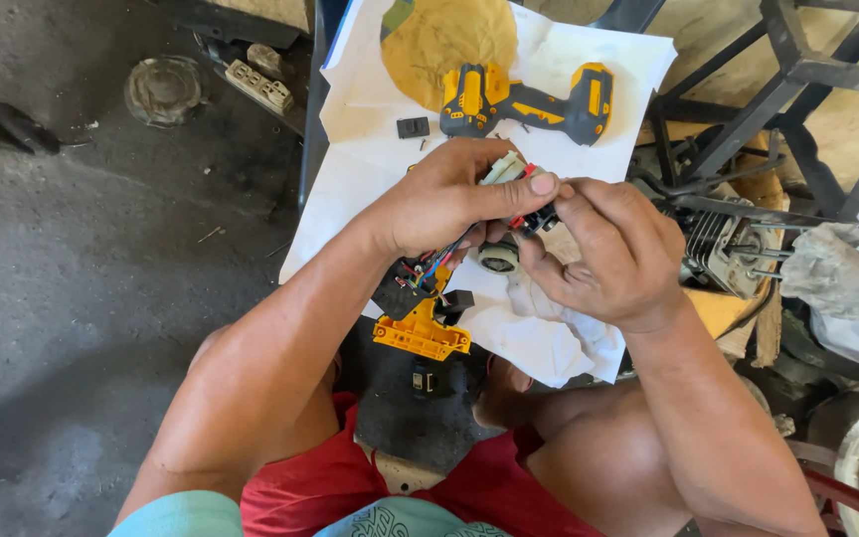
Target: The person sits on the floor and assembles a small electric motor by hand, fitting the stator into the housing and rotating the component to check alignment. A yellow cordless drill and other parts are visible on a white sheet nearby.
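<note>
Red shorts (pixel 350 477) and bare knees fill the bottom of the frame. Above them, at the centre, the left hand (pixel 439 199) closes thumb and fingers round a small pale motor part (pixel 509 169), while the right hand (pixel 613 254) pinches its black end between thumb and forefinger. Red, blue and black wires (pixel 436 264) trail from it down-left to a yellow-and-black plastic base (pixel 420 333), so the assembly's long axis runs diagonally, upper right to lower left. Beneath lies crumpled white paper (pixel 350 169), its edges ragged against rough grey concrete (pixel 101 298), which offers open room at left. A glossy yellow-and-black drill housing (pixel 529 99) lies across the paper's top, its long axis horizontal. Dark metal framework (pixel 787 89) crowds the right.
</note>
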